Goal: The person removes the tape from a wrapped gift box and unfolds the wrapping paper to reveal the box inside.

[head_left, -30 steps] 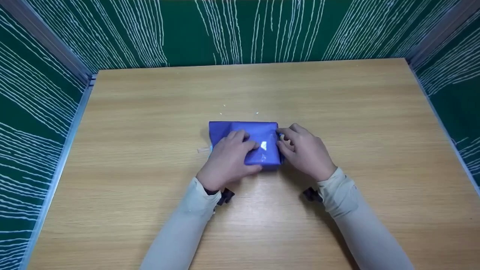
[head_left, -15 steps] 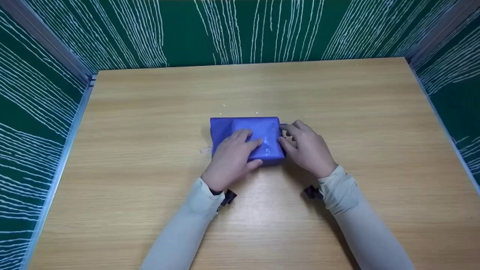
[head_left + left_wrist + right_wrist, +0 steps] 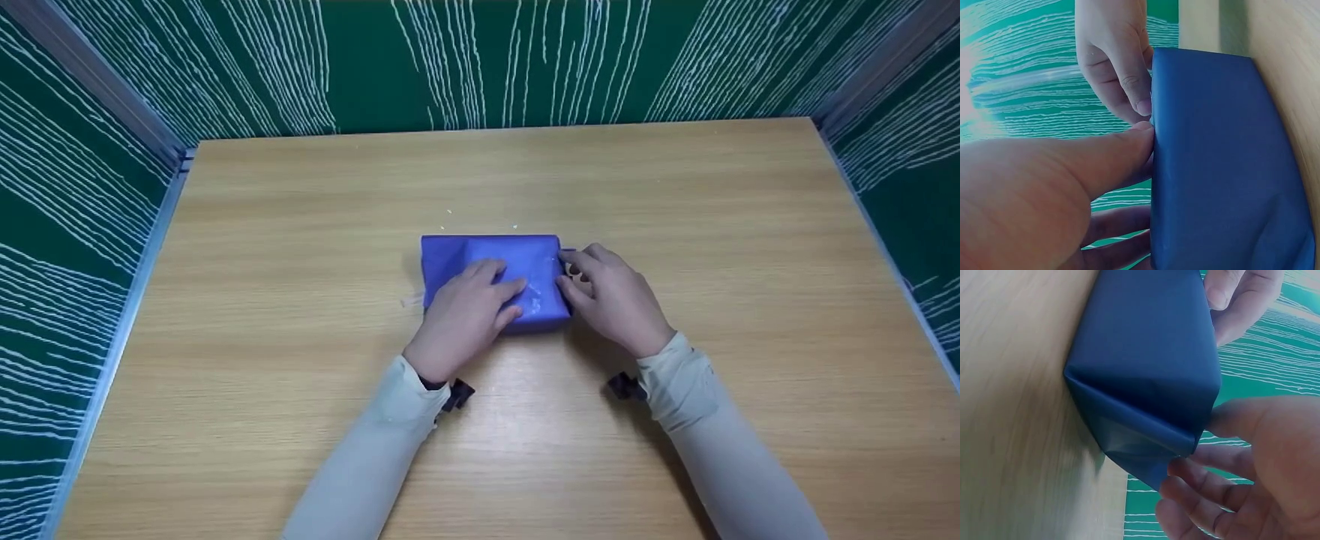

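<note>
A box-shaped package in blue wrapping paper [image 3: 536,262] lies at the middle of the wooden table [image 3: 300,420]. My left hand [image 3: 461,315] rests on its top with the fingers spread, the thumb near the front edge. At the right end, my right hand [image 3: 615,300] has its thumb at the top edge and bent fingers at a loose paper flap. The right wrist view shows this end flap [image 3: 1134,433] creased into a slanting fold, the fingertips at its outer corner. In the left wrist view the package's long side [image 3: 1213,157] is smooth, with wrinkles toward one end.
A small transparent strip [image 3: 411,301] lies on the table by the package's left end. Several tiny white bits [image 3: 515,226] are scattered behind it. Green walls [image 3: 375,82] with white streaks enclose the table at the back and sides.
The package has shifted slightly away and to the right, with my left hand following. A bit of the paper flap now shows beyond the right end. Over the last half second little moves.
</note>
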A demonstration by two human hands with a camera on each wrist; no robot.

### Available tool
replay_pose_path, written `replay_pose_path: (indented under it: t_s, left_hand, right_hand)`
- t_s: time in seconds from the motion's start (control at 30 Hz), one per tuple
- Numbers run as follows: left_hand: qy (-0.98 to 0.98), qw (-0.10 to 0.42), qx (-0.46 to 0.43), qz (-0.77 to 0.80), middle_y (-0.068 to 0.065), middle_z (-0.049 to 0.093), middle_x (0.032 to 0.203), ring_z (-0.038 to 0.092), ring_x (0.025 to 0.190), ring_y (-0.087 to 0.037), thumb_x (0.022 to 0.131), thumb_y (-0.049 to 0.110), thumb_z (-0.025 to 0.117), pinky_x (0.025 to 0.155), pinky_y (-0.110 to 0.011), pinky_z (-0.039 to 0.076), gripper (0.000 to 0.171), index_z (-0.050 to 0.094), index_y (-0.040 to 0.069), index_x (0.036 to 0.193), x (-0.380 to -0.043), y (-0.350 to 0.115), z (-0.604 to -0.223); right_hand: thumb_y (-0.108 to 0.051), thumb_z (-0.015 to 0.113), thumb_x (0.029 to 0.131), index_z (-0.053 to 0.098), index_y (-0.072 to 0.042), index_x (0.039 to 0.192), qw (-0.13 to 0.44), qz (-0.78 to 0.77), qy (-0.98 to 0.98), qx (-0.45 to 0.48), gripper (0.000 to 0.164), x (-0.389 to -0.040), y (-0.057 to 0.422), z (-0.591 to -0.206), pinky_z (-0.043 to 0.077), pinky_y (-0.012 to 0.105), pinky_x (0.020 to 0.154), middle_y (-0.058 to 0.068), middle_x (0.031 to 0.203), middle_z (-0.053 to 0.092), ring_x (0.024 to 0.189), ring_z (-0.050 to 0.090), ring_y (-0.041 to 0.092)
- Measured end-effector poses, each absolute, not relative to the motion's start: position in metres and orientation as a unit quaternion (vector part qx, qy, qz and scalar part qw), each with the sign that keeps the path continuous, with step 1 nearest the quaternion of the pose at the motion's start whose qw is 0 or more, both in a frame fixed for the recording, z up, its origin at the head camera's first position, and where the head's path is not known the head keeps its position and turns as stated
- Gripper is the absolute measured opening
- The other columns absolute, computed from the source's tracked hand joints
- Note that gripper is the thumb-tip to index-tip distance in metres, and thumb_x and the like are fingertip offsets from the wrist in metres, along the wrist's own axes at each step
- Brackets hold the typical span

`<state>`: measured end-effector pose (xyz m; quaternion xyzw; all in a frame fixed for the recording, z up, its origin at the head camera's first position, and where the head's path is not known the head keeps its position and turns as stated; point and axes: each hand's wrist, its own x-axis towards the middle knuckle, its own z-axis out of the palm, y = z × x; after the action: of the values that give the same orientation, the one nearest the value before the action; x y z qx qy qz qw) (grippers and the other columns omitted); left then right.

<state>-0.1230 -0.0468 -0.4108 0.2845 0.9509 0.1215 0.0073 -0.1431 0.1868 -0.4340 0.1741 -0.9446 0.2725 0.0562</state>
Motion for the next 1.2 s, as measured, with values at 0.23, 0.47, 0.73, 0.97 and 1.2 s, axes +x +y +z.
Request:
replay_pose_path:
  t_s: [0.23, 0.47, 0.73, 0.97, 1.2]
  left_hand:
    - [0.95, 0.005, 0.282, 0.136, -0.013, 0.057, 0.147, 0.052, 0.138, -0.031, 0.103, 0.041, 0.063, 0.114, -0.045, 0.043, 0.044, 0.067, 0.018, 0.14, -0.1243, -0.0474, -0.4108]
    - [0.95, -0.002, 0.282, 0.137, -0.013, 0.057, 0.146, 0.052, 0.137, -0.03, 0.102, 0.04, 0.064, 0.113, -0.044, 0.044, 0.043, 0.067, 0.018, 0.14, -0.1244, -0.0476, -0.4125]
    - [0.95, 0.006, 0.279, 0.139, -0.013, 0.057, 0.147, 0.052, 0.137, -0.031, 0.103, 0.041, 0.063, 0.114, -0.045, 0.044, 0.044, 0.067, 0.018, 0.14, -0.1246, -0.0468, -0.4118]
    - [0.95, 0.013, 0.274, 0.146, -0.013, 0.055, 0.149, 0.051, 0.139, -0.031, 0.103, 0.042, 0.063, 0.113, -0.046, 0.044, 0.045, 0.066, 0.018, 0.141, -0.1247, -0.0467, -0.4096]
    - [0.95, 0.018, 0.276, 0.148, -0.013, 0.054, 0.15, 0.05, 0.14, -0.031, 0.103, 0.041, 0.062, 0.114, -0.046, 0.043, 0.045, 0.065, 0.018, 0.142, -0.1236, -0.0474, -0.4105]
  right_hand:
    - [-0.021, 0.071, 0.098, 0.072, -0.002, 0.122, 0.048, 0.283, -0.943, 0.165, 0.03, -0.1441, 0.1869, -0.4313, 0.056, 0.044, 0.075, 0.012, 0.103, 0.067, 0.09, 0.065, 0.028]
    - [-0.021, 0.066, 0.101, 0.063, -0.003, 0.138, 0.042, 0.275, -0.942, 0.189, 0.04, -0.1451, 0.1863, -0.4335, 0.055, 0.045, 0.079, 0.015, 0.109, 0.064, 0.095, 0.062, 0.029]
    - [-0.02, 0.065, 0.103, 0.066, -0.004, 0.136, 0.06, 0.254, -0.943, 0.206, 0.037, -0.1423, 0.1863, -0.4334, 0.054, 0.046, 0.077, 0.015, 0.112, 0.062, 0.096, 0.059, 0.029]
    - [-0.019, 0.066, 0.102, 0.067, -0.005, 0.127, 0.061, 0.273, -0.939, 0.203, 0.03, -0.144, 0.1852, -0.4322, 0.054, 0.045, 0.079, 0.013, 0.113, 0.061, 0.097, 0.058, 0.028]
    - [-0.018, 0.059, 0.104, 0.059, -0.005, 0.145, 0.038, 0.264, -0.939, 0.218, 0.042, -0.1436, 0.1842, -0.4361, 0.05, 0.046, 0.084, 0.015, 0.115, 0.056, 0.103, 0.052, 0.031]
